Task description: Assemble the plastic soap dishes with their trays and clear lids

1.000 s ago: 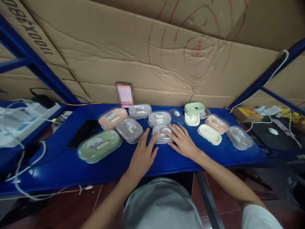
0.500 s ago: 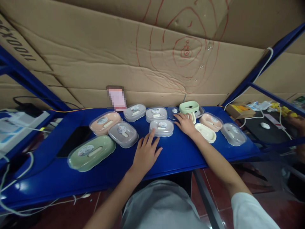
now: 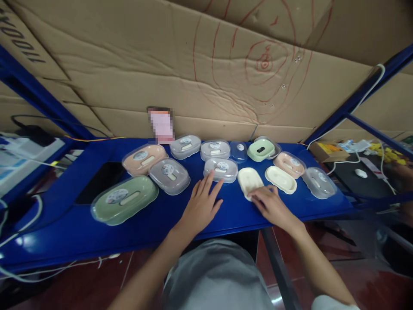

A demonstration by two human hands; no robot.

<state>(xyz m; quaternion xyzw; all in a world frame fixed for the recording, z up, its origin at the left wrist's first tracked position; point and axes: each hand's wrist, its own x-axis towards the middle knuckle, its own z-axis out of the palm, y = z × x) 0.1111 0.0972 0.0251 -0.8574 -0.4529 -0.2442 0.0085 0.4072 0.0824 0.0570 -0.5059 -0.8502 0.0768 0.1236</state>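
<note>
Several oval soap boxes lie on a blue table. My left hand rests flat on the table, fingers spread, its fingertips at the near edge of a grey lidded box. My right hand grips the near end of a cream tray that lies on the table. A second cream tray lies just right of it. A green tray sits behind, on a clear lid.
A big green lidded box, a peach box and more grey boxes fill the left and back. A peach box and a clear box lie right. Cardboard walls the back. Cables and a black mat lie left.
My right hand went back to the stacked trays, took the cream tray from under the green one and drew it toward me. The left hand stayed put.
</note>
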